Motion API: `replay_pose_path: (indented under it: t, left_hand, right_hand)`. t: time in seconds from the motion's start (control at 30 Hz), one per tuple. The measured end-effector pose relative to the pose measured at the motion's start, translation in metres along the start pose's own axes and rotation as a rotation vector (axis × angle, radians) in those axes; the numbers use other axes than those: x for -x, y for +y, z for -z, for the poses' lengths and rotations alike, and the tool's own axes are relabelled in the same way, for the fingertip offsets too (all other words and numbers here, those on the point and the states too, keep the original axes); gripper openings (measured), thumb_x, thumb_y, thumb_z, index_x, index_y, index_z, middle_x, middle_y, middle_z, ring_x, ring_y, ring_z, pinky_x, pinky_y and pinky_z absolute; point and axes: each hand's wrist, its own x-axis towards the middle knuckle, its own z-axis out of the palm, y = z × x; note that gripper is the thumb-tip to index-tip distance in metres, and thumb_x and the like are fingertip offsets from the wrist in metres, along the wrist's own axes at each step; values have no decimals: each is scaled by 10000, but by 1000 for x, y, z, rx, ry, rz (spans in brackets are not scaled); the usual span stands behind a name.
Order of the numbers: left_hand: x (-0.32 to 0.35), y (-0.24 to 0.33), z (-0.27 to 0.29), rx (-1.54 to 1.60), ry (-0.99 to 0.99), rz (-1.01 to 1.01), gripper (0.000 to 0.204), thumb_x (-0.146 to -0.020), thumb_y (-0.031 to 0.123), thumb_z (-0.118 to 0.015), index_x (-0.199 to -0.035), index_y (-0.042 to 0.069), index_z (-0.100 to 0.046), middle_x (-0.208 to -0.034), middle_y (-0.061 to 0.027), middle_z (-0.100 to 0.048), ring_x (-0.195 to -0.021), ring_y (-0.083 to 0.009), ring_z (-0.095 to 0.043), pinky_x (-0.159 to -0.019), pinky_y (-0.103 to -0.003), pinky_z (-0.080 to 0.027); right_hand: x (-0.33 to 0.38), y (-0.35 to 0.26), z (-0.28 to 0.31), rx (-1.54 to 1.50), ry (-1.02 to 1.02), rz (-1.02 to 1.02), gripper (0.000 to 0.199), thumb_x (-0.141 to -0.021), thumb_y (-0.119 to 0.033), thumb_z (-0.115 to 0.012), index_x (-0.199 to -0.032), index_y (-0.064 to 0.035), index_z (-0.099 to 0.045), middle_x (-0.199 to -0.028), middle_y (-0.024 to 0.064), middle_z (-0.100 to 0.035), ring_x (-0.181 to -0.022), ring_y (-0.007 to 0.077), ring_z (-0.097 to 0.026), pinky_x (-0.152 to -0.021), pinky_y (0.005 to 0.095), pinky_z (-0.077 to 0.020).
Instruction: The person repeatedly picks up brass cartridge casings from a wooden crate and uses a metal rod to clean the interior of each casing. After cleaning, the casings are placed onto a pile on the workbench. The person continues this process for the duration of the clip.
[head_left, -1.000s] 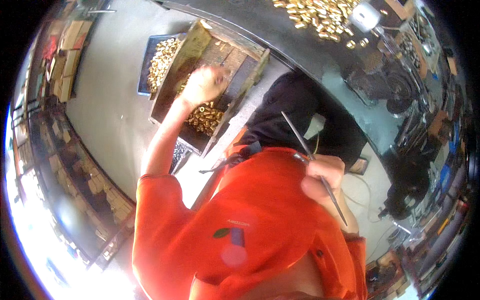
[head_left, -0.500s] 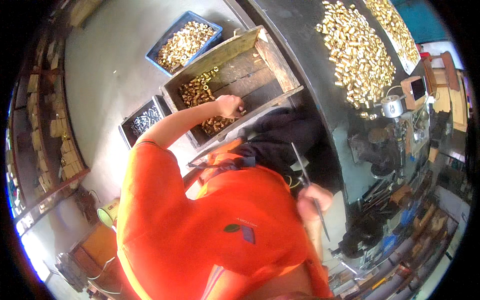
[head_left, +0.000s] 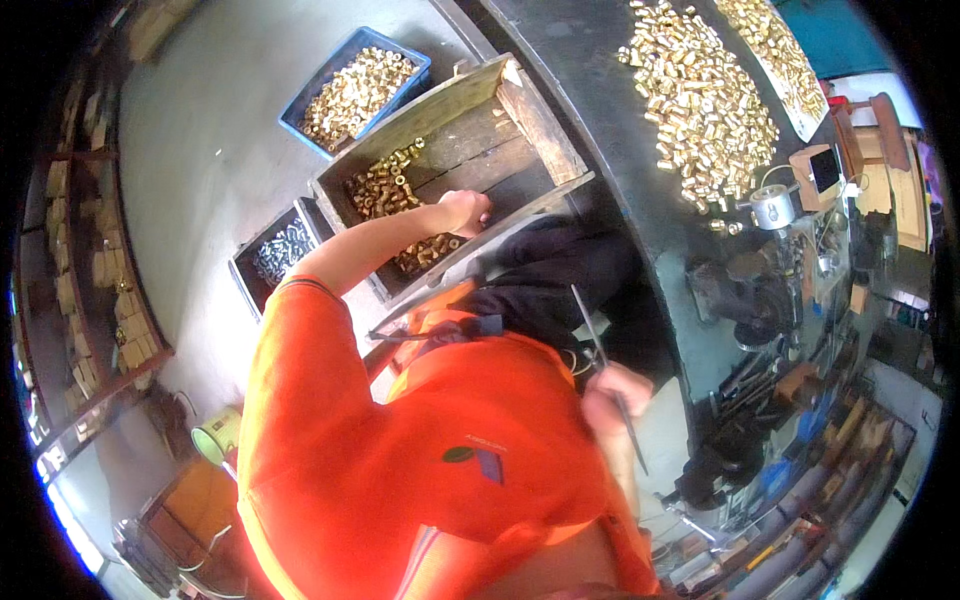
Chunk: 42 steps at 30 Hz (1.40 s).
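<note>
Over the wooden crate [head_left: 545, 125] in the head view, the left hand [head_left: 465, 212] is curled, with brass fittings [head_left: 385, 185] inside the crate to its left, well apart from the right hand [head_left: 618, 395]. That one grips a thin grey rod [head_left: 590, 328], slanting from upper left to lower right. Whether the left fingers hold a fitting I cannot tell; the left forearm [head_left: 375, 243] hides part of the pile.

Orange short-sleeved shirt [head_left: 400, 430], dark trim [head_left: 308, 285] on left cuff. Chest logo: green leaf shape [head_left: 458, 454], blue-purple block [head_left: 489, 466], tiny lettering. Striped strip [head_left: 418, 562] near neck. Black trousers [head_left: 560, 275]. Hands [head_left: 465, 212] bare.
</note>
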Motion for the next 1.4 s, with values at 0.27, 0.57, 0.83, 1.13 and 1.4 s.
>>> replay_pose_path:
  t: [0.27,0.57,0.83,1.13,1.4]
  left_hand:
    - [21,-23,26,619,112,1,100,-743,115,-633,-818,49,-631,-754,-140,-637,-717,-273,-637,-635,-372,-495]
    - [17,10,15,-98,244,-119,292,-730,174,-644,-994,69,-578,-881,-161,-656,-877,-341,-641,-733,-448,-514]
    - [-16,-1,15,-229,121,6,272,-744,177,-630,-1007,107,-617,-886,-167,-659,-852,-345,-644,-729,-444,-520]
    - [97,80,98,965,371,-108,227,-836,40,-668,-1045,-28,-614,-815,-49,-648,-686,-98,-621,-655,-240,-497]
    - [120,164,93,921,107,-477,158,-766,-56,-675,-899,6,-617,-810,-9,-555,-708,-57,-519,-618,-209,-433]
  right_hand:
    - [2,7,6,11,-1,7,211,-560,10,-547,-547,-33,-341,-510,26,-278,-445,127,-281,-437,287,-205]
    - [-5,3,6,0,-37,46,224,-572,-27,-566,-551,-37,-344,-508,41,-281,-440,152,-306,-437,299,-220]
    - [5,12,12,88,-3,31,229,-591,-101,-607,-542,-35,-394,-503,42,-335,-436,160,-352,-434,313,-243]
    - [-14,9,16,-39,-60,119,291,-656,-130,-623,-571,-38,-360,-517,77,-330,-433,212,-358,-431,336,-250]
    - [-36,-11,13,16,-85,162,294,-665,-163,-645,-612,-34,-386,-542,91,-363,-453,254,-406,-444,352,-299]
